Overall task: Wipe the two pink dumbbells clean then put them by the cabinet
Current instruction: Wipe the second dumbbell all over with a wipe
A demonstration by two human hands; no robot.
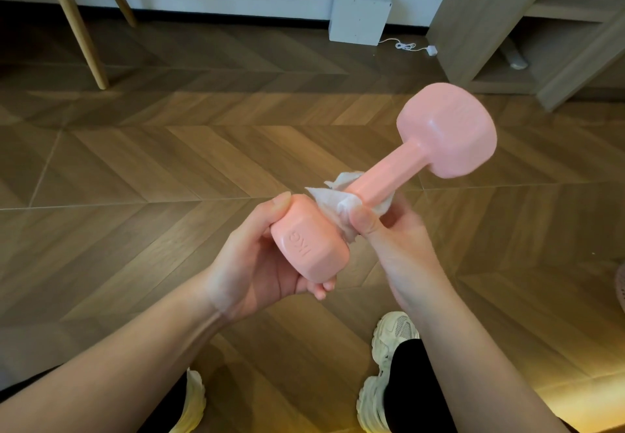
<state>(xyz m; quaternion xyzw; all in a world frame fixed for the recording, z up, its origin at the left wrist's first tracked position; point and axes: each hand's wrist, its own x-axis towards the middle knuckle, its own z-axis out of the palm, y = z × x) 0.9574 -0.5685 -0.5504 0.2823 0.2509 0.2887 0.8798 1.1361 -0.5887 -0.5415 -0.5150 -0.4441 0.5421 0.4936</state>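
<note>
Above the floor, near centre, the left hand (257, 257) grips the pink dumbbell (382, 179) by its near head; its long axis runs far-right toward the cabinet (473, 27), while the right hand (389, 229) pinches a tissue (341, 199) round the handle

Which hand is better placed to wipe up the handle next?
The right hand: it pinches the tissue round the dumbbell handle, while the left hand grips the near head.

Smooth, glossy pink dumbbell (389, 182); crumpled white paper wipe (341, 202); matt wood-grain floor (169, 162).
</note>
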